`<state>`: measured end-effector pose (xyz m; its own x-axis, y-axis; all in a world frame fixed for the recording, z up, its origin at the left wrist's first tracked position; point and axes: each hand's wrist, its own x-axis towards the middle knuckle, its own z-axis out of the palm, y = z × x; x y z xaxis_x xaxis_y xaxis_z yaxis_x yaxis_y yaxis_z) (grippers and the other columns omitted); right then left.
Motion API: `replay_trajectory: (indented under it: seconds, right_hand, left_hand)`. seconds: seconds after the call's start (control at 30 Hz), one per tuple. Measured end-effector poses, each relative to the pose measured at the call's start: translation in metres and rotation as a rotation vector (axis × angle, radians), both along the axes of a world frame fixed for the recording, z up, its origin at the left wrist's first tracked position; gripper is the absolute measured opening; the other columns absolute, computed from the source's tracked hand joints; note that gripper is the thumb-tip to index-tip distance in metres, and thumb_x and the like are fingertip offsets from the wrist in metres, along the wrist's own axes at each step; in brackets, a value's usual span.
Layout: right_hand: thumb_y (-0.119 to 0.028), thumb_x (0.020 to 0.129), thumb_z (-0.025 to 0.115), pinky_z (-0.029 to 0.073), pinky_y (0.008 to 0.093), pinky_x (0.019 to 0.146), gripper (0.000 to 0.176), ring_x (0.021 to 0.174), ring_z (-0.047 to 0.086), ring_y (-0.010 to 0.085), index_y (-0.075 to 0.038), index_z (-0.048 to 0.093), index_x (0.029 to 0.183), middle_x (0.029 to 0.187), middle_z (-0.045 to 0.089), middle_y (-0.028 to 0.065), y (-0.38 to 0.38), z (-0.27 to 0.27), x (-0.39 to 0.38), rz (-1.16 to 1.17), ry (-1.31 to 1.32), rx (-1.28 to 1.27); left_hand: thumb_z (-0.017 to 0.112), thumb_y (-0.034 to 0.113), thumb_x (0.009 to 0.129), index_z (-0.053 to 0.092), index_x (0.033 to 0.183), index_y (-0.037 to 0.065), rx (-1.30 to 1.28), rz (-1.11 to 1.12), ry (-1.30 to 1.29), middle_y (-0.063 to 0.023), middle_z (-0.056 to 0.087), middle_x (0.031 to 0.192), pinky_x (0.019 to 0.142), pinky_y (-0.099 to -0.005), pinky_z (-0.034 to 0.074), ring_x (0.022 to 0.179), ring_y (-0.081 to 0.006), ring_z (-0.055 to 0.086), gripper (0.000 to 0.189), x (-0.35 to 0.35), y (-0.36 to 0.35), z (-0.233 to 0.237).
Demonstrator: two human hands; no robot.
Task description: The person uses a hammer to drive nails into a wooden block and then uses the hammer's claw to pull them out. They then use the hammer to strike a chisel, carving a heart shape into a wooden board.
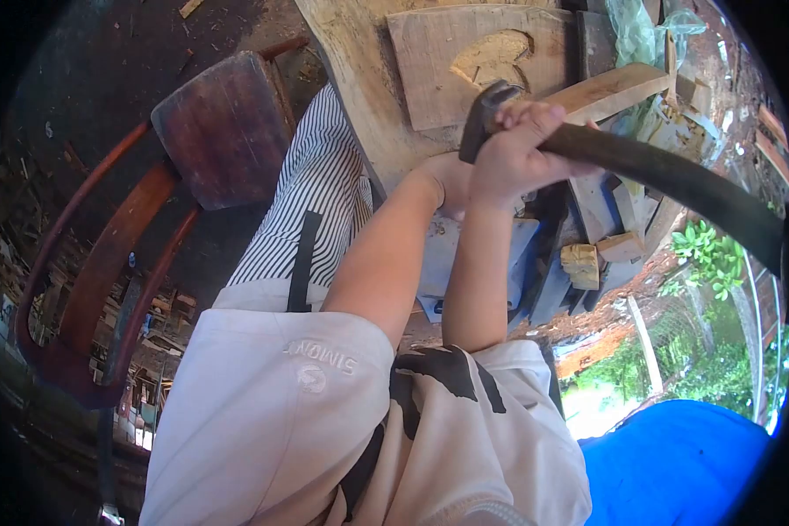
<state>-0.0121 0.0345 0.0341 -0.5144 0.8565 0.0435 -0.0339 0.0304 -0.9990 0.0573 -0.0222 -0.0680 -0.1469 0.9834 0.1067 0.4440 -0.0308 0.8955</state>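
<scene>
My right hand point(522, 153) is wrapped round a hammer point(666, 167) close to its dark metal head. The thick dark handle runs off to the right edge of the view. Behind and below it, my left hand point(450, 180) is low at the edge of the wooden work surface point(359, 79); my right wrist covers its fingers, so what it holds cannot be made out. Just beyond the hammer head lies a flat wooden board point(421, 66) with a rounded, lighter recess point(495, 57) cut into it.
A wooden armchair point(228, 127) stands at the left. Right of the board are a wood strip point(618, 92), a clear plastic bag point(636, 35) and several offcuts, including a yellowish block point(579, 266). A bright blue surface point(675, 465) shows at the lower right.
</scene>
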Motion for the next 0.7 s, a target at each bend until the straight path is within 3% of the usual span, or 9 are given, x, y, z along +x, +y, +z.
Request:
replay_trajectory:
  seconds: [0.07, 0.13, 0.23, 0.33, 0.4, 0.53, 0.7]
  right_hand:
    - [-0.007, 0.097, 0.048, 0.043, 0.0270, 0.052, 0.026, 0.055, 0.045, 0.0127, -0.009, 0.028, 0.113, 0.068, 0.047, 0.0055, 0.018, 0.019, 0.012, 0.042, 0.015, -0.011]
    - [-0.010, 0.097, 0.047, 0.042, 0.0284, 0.049, 0.012, 0.050, 0.044, 0.0137, -0.009, 0.035, 0.099, 0.060, 0.044, 0.0042, 0.040, 0.043, 0.035, 0.045, 0.039, -0.095]
    - [-0.026, 0.099, 0.044, 0.036, 0.0321, 0.042, 0.019, 0.044, 0.040, 0.0157, -0.012, 0.038, 0.088, 0.057, 0.042, 0.0046, 0.068, 0.068, 0.086, -0.016, -0.002, -0.226]
    - [-0.027, 0.099, 0.047, 0.034, 0.0305, 0.040, 0.024, 0.041, 0.038, 0.0156, -0.010, 0.040, 0.084, 0.054, 0.041, 0.0042, 0.082, 0.070, 0.142, -0.118, -0.055, -0.293]
    - [-0.023, 0.098, 0.051, 0.032, 0.0277, 0.038, 0.025, 0.040, 0.037, 0.0131, -0.007, 0.041, 0.081, 0.052, 0.039, 0.0025, 0.083, 0.067, 0.161, -0.221, -0.391, -0.314]
    - [-0.012, 0.097, 0.053, 0.032, 0.0257, 0.037, 0.020, 0.040, 0.037, 0.0072, -0.004, 0.047, 0.080, 0.051, 0.041, -0.0006, 0.069, 0.043, 0.164, -0.198, -0.437, -0.236]
    - [-0.013, 0.097, 0.053, 0.031, 0.0256, 0.037, 0.021, 0.039, 0.036, 0.0087, -0.006, 0.043, 0.080, 0.051, 0.039, 0.0008, 0.065, 0.017, 0.163, -0.115, -0.462, -0.225]
  left_hand:
    - [0.068, 0.054, 0.069, 0.061, 0.113, 0.011, 0.016, -0.011, -0.019, -0.0101, 0.054, 0.124, 0.107, -0.0405, 0.032, 0.121, -0.0284, 0.046, 0.062, 0.000, 0.001, 0.001]
    - [0.069, 0.051, 0.071, 0.058, 0.114, 0.010, -0.013, 0.094, 0.326, -0.0096, 0.055, 0.123, 0.107, -0.0408, 0.033, 0.120, -0.0296, 0.047, 0.060, -0.002, 0.002, 0.007]
    - [0.069, 0.051, 0.072, 0.054, 0.121, 0.009, -0.046, 0.041, 0.230, -0.0102, 0.054, 0.125, 0.108, -0.0427, 0.034, 0.121, -0.0318, 0.048, 0.066, -0.007, 0.002, 0.015]
    - [0.069, 0.050, 0.072, 0.052, 0.122, 0.009, -0.010, 0.077, 0.248, -0.0090, 0.055, 0.120, 0.107, -0.0420, 0.035, 0.118, -0.0308, 0.049, 0.067, -0.006, 0.002, 0.015]
    - [0.069, 0.050, 0.071, 0.052, 0.122, 0.010, -0.010, 0.083, 0.254, -0.0087, 0.055, 0.120, 0.107, -0.0418, 0.035, 0.117, -0.0305, 0.049, 0.067, -0.006, 0.001, 0.017]
    - [0.071, 0.050, 0.070, 0.051, 0.124, 0.011, -0.022, 0.090, 0.309, -0.0078, 0.054, 0.119, 0.106, -0.0415, 0.036, 0.116, -0.0301, 0.049, 0.069, -0.006, 0.003, 0.019]
    - [0.071, 0.050, 0.069, 0.051, 0.124, 0.011, -0.035, 0.087, 0.335, -0.0066, 0.054, 0.119, 0.105, -0.0413, 0.036, 0.115, -0.0288, 0.050, 0.070, -0.005, 0.003, 0.016]
